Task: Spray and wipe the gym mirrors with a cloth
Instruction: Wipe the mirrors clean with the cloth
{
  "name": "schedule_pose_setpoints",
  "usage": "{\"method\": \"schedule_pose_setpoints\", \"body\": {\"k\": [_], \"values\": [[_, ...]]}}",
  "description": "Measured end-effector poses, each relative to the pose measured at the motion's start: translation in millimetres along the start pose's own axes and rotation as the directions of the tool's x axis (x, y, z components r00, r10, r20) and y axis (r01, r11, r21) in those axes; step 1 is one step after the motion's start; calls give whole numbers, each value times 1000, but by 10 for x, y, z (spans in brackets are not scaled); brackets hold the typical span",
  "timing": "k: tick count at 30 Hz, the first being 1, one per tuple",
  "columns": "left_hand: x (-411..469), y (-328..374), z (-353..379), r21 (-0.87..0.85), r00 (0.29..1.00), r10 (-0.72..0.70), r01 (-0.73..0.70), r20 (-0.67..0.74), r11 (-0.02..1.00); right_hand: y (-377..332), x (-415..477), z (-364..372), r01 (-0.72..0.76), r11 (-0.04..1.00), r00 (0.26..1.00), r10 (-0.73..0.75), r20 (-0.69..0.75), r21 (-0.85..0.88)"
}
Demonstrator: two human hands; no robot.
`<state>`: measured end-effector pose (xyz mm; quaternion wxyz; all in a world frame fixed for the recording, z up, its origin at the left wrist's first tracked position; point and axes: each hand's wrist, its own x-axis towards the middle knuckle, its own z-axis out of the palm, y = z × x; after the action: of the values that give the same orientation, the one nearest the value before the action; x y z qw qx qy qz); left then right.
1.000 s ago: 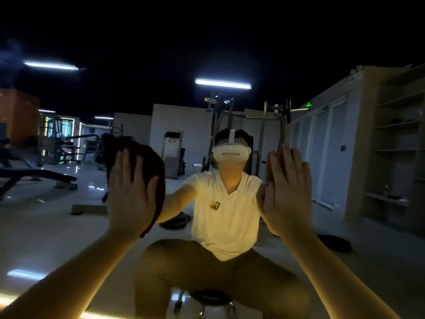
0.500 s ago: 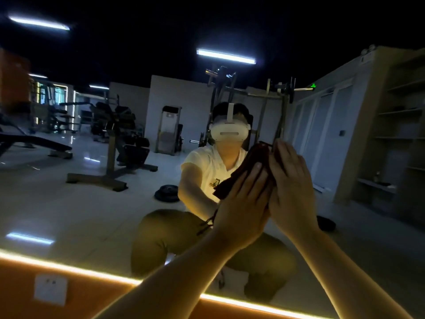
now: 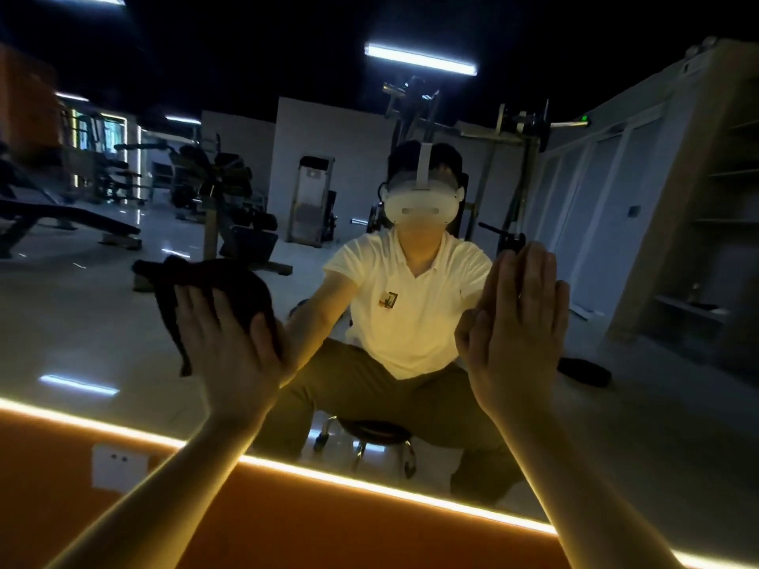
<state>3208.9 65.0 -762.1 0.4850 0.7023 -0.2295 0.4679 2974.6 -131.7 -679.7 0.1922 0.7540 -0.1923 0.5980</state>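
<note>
left hand (image 3: 224, 355) flat, fingers straight, pressing a dark cloth (image 3: 213, 289) on the gym mirror (image 3: 102, 322), right hand (image 3: 519, 334) flat on the glass, fingers together, right of the cloth

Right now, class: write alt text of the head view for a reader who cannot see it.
The left hand presses a dark cloth against a gym mirror, while the right hand lies open on the glass. Reflected: the person on a stool, exercise machines.

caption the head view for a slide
Left hand presses a dark cloth to the gym mirror, right hand flat alongside.
</note>
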Motion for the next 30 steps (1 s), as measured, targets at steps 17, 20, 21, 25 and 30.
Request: {"method": "schedule_pose_setpoints", "body": {"k": [17, 20, 21, 25, 30], "values": [[-894, 710, 263, -73, 601, 725, -751, 337, 657, 237, -1009, -236, 46, 985, 985, -73, 159, 167], [-550, -134, -78, 38, 685, 620, -682, 383, 730, 191, -1030, -191, 14, 983, 992, -37, 122, 182], [-499, -366, -185, 74, 698, 586, -666, 411, 742, 198, -1033, -177, 12, 982, 993, -34, 115, 189], [-595, -589, -194, 163, 734, 531, -638, 423, 752, 256, -1040, -175, 19, 978, 989, -48, 136, 209], [-861, -86, 72, 18, 631, 680, -737, 374, 675, 397, -1021, -285, 11, 979, 986, -44, 162, 204]]}}
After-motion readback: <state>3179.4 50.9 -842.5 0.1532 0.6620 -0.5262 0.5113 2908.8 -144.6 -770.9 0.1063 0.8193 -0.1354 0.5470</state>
